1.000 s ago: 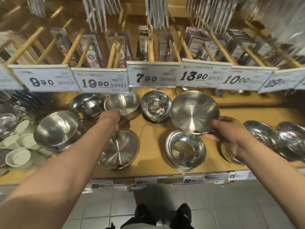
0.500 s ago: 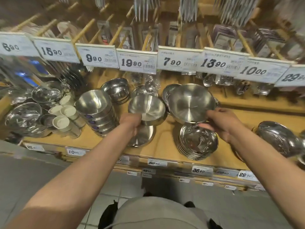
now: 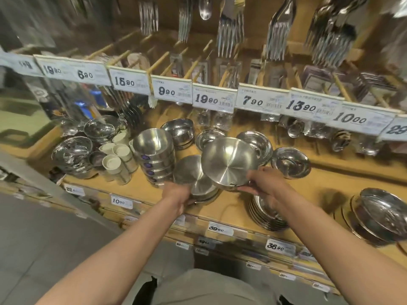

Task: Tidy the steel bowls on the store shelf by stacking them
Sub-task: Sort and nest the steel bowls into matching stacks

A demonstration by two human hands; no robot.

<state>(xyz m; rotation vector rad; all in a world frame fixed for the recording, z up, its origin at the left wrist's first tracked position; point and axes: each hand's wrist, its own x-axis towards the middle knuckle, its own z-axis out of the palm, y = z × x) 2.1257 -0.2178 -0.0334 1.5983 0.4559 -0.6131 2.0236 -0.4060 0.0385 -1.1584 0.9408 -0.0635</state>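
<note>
Wide wooden shelf (image 3: 231, 208) fills the view, a row of white price tags (image 3: 214, 100) running across above it and forks (image 3: 229, 34) hanging higher up. On the far right of the shelf sits a pile of shiny lids (image 3: 378, 214). Left of centre, a tall stack of bowls (image 3: 154, 155) stands upright, with white cups (image 3: 114, 157) just beside it to the left. Near the front edge, right of centre, lies a low stack of plates (image 3: 266, 214). Now the action: the right hand (image 3: 264, 183) grasps a big bowl (image 3: 229, 161) by its near rim, tilted toward us, above the shelf. The left hand (image 3: 178, 194) grips the rim of a second bowl (image 3: 193, 177), tilted too, its right edge tucked behind the big one. A small bowl (image 3: 290, 161) sits just to the right.
</note>
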